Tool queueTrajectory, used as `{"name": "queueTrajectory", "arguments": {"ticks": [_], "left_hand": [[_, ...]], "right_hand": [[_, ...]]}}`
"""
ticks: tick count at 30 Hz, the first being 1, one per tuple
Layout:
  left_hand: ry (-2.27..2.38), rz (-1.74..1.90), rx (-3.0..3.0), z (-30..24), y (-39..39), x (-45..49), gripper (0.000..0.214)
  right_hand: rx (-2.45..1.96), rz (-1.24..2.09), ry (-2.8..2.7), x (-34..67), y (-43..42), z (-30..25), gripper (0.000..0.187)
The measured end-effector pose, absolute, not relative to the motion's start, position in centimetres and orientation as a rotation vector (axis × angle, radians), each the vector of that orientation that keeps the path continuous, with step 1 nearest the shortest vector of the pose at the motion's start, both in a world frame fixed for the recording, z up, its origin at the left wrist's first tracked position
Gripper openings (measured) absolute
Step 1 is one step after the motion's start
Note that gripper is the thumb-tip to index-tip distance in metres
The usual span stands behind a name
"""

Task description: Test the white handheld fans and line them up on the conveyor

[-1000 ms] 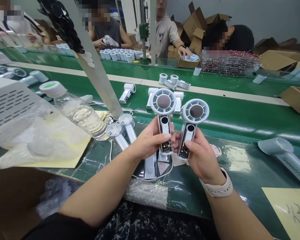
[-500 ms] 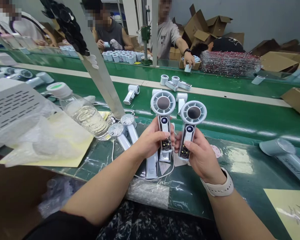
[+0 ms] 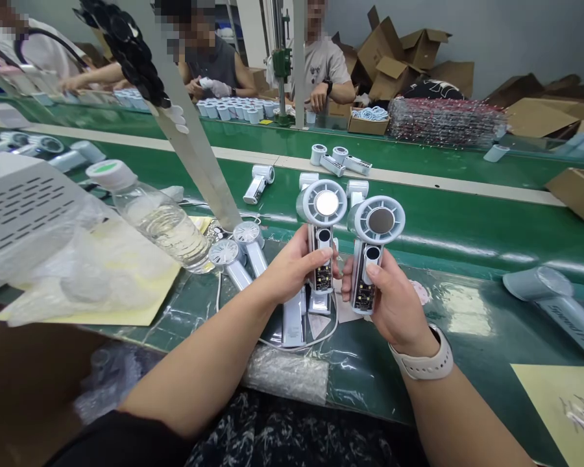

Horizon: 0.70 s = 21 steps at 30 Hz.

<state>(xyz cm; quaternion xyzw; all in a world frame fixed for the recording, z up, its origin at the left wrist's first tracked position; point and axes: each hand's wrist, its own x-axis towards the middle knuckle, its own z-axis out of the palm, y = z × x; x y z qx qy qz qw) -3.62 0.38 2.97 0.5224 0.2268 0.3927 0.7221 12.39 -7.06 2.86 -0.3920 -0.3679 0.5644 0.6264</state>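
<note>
My left hand [image 3: 302,266] is closed around the handle of a light-blue handheld fan [image 3: 338,224], thumb pressed on its front below a dark round display. My right hand [image 3: 394,292] grips a second handheld fan [image 3: 393,240] the same way, thumb near its button. Both fans stand upright side by side, circuit boards bare on their handles. The left fan's round centre shines bright; the right one's looks dark. Behind my left hand, more fans [image 3: 226,254] lie on the green bench, and a silver handle part [image 3: 293,318] lies under it.
A water bottle [image 3: 160,220] leans at left beside a slanted grey post [image 3: 199,155]. Across the green conveyor [image 3: 418,204] lie several fans [image 3: 259,183]. One large fan [image 3: 555,305] rests at right, near a yellow sheet [image 3: 559,402]. Co-workers sit opposite among cups and cardboard boxes [image 3: 384,78].
Both displays, which read 20, are now dark. The left fan has tilted slightly, and its centre now shines. A co-worker's hand opposite has moved left, away from the small box.
</note>
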Motion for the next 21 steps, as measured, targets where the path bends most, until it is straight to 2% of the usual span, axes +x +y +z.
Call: {"name": "queueTrajectory", "arguments": {"ticks": [5,10,15,17,21], "left_hand": [[0.518,0.891,1.095,3.2,0.4,-3.5,0.043],[0.487,0.946,1.131,3.3,0.5,-3.3,0.031],[0.502,0.889,1.199,3.2,0.4,-3.5,0.029],[0.589,0.897,1.248,3.1,0.4,-3.6,0.033],[0.784,0.947,1.233,3.0,0.2,-3.6,0.054]], "right_hand": [[-0.861,1.335,-0.809,12.4,-6.8,3.1,0.03],[-0.898,1.285,-0.819,12.3,-6.8,3.1,0.021],[-0.919,1.242,-0.86,12.6,-6.6,3.0,0.016],[-0.958,1.211,-0.854,12.9,-6.5,2.8,0.016],[-0.945,1.223,-0.748,13.4,-6.3,2.4,0.021]]}}
